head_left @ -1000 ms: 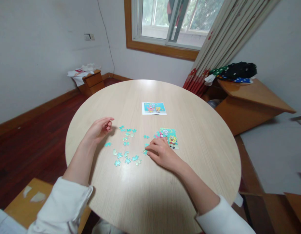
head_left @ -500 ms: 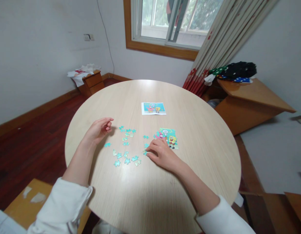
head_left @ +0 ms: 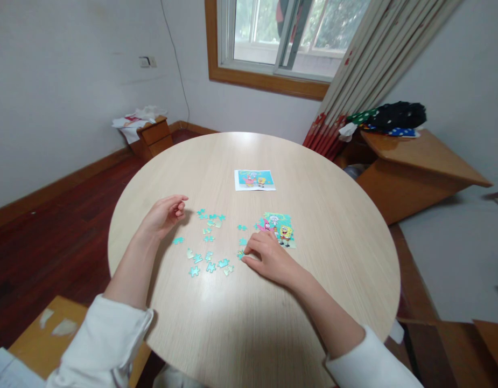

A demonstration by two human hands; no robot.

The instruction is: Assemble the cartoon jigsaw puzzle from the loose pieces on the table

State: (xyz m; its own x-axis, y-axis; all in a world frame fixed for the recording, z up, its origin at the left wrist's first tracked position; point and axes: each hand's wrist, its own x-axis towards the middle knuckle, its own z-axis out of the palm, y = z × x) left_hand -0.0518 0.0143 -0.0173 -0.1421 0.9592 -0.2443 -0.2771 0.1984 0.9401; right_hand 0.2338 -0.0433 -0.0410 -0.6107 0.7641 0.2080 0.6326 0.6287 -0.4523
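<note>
My left hand (head_left: 167, 214) is held at the left of the loose jigsaw pieces, its index finger stretched out and the others loosely bent, with nothing in it. My right hand (head_left: 268, 257) is low at the partly assembled jigsaw puzzle (head_left: 287, 229) and covers its lower left part. Between the right thumb and index fingertips is a small jigsaw piece (head_left: 240, 254), partly hidden. Two teal pieces, one a bit above (head_left: 243, 242) and one farther up (head_left: 242, 227), lie close by. Several loose teal and pale jigsaw pieces (head_left: 210, 267) are scattered between my hands.
A printed reference picture (head_left: 255, 180) lies beyond the pieces on the round wooden table (head_left: 249, 328). Behind stand a small cabinet (head_left: 155, 137) at the left and a wooden desk (head_left: 418, 167) with cloths at the right. A yellowish box (head_left: 50, 334) is at the lower left.
Very little differs. My right fingers have shifted slightly at the small jigsaw piece. My left hand stays in place, and the view has moved a touch.
</note>
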